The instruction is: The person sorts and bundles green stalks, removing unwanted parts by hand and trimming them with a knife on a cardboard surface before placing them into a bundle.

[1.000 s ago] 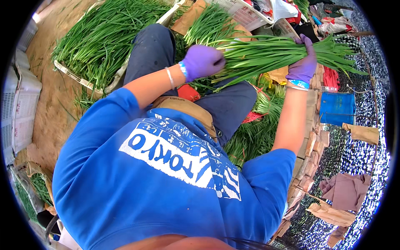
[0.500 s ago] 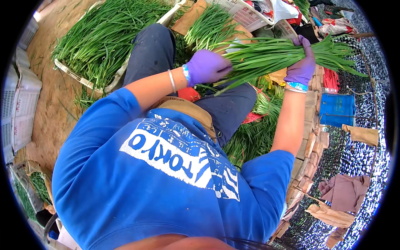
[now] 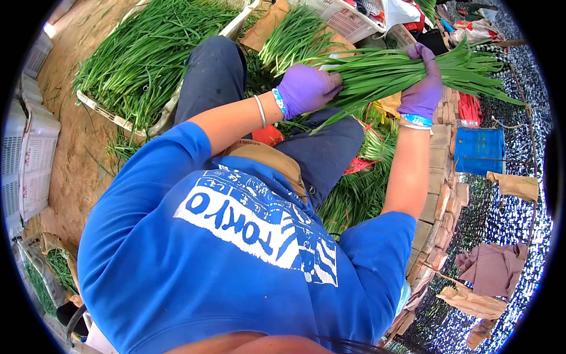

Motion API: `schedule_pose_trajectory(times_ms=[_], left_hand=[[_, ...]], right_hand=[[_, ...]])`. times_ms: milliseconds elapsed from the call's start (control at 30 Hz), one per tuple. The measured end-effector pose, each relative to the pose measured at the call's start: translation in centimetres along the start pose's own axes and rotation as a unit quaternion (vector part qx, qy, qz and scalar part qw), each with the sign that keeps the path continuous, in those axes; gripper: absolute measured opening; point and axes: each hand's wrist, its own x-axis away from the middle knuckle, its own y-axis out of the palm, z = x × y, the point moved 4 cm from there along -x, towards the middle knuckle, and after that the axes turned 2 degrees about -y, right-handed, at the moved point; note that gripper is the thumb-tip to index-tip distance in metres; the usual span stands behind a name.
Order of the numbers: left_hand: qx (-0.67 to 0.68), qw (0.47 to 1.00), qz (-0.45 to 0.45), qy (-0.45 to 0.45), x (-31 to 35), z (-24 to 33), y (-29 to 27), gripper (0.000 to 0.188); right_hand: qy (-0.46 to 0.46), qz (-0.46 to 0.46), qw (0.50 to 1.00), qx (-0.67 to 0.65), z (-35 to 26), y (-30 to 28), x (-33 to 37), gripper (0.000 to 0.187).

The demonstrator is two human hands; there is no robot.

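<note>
A long loose bunch of green garlic chives (image 3: 371, 74) lies across the space in front of me, above my lap. My right hand (image 3: 423, 85), in a purple glove, is wrapped round the bunch toward its leafy right end, thumb over the top. At the left end, my left hand (image 3: 306, 88), gloved alike, has its fingers curled closed on the stalks; its fingertips are partly hidden. Just beyond, a smaller heap of chives (image 3: 298, 38) rests on brown board. Below my right forearm lie chive bundles (image 3: 371, 150) with red ties.
A white crate (image 3: 112, 121) heaped with chives stands left of my knee. Another white crate (image 3: 348, 23) is at the far side. A brick edging (image 3: 439, 206) runs along my right, with a blue bucket (image 3: 479, 150) beyond it. Stacked white crates (image 3: 38, 153) line the far left.
My left hand has moved right, onto the left end of the chives, its fingers closed there. My right hand still grips the bunch and has shifted slightly.
</note>
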Motion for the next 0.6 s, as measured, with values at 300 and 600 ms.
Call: schedule_pose_trajectory(times_ms=[300,600], left_hand=[[0.747,0.634,-0.076,-0.182,2.5,-4.3,-2.1,0.022],[0.120,0.988,-0.050,-0.087,0.8,-1.9,-0.9,0.031]], right_hand=[[-0.045,0.067,0.997,0.006,0.5,-3.3,-0.8,0.016],[-0.058,0.042,0.997,0.024,1.5,-1.0,0.0,0.012]])
